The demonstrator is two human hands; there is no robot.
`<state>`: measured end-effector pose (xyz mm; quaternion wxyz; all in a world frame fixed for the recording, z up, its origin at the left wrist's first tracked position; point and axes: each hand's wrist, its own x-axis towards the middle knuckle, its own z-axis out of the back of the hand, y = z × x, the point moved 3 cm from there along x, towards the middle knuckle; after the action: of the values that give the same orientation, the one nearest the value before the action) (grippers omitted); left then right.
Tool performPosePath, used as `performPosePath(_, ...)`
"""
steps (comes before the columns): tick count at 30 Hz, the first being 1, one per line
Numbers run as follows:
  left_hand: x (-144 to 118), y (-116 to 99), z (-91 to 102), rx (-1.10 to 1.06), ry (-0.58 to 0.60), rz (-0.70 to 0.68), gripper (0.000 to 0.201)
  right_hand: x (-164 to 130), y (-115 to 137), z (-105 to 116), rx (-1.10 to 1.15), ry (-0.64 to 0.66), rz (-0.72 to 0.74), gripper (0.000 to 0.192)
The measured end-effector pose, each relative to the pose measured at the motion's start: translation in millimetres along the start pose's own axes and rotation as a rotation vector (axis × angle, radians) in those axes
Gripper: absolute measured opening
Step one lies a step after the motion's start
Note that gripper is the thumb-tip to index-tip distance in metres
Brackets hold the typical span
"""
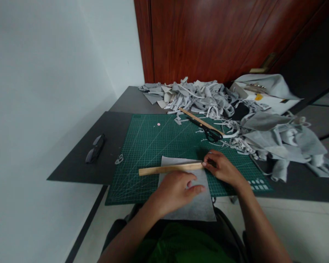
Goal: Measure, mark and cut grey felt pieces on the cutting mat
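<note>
A grey sheet of fabric or leather (188, 210) lies on the green cutting mat (150, 142), its lower part reaching past the mat's front edge. Across its upper part lies a narrow wooden ruler (164, 169), whose left end extends onto the mat. My right hand (220, 168) has thumb and finger pinched at the ruler's right end, by the sheet's upper right corner. Just below the ruler my left hand (176, 190) is over the sheet, thumb apart from the partly bent fingers, with nothing seen in it.
Black-handled scissors (212, 134) and another wooden strip (190, 114) lie at the mat's back right. Grey scraps (191, 95) are heaped behind. More grey pieces (284, 137) and a white box (274, 100) are at right. Glasses (95, 149) lie on the dark table at left.
</note>
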<state>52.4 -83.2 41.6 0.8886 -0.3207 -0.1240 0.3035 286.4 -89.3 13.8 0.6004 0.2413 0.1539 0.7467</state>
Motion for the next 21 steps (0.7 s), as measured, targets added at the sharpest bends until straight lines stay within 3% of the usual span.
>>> performPosePath(3,9.5,2.9,-6.2,0.158,-0.200,-0.011,0.025,0.8,-0.2,-2.5,-0.072,0.020,-0.009,0.017)
performPosePath(5,14.1,5.6,-13.9,0.321,-0.267,-0.064,0.038,0.4,-0.3,-1.7,-0.089,0.020,-0.006,0.015)
performPosePath(7,17.7,10.7,-22.4,0.425,-0.260,-0.080,0.042,-0.2,-0.6,-0.6,-0.087,0.027,-0.004,0.014)
performPosePath(11,19.9,16.8,-31.5,0.473,-0.220,-0.040,0.029,-1.1,0.4,0.6,-0.107,0.071,-0.038,0.018)
performPosePath(16,12.2,4.8,-31.3,0.524,-0.206,0.040,0.026,-3.8,9.5,2.3,-0.091,0.147,-0.072,0.019)
performPosePath(21,8.9,-5.2,-24.3,0.619,-0.196,0.066,0.033,-4.1,12.9,4.0,-0.060,0.131,-0.093,0.020)
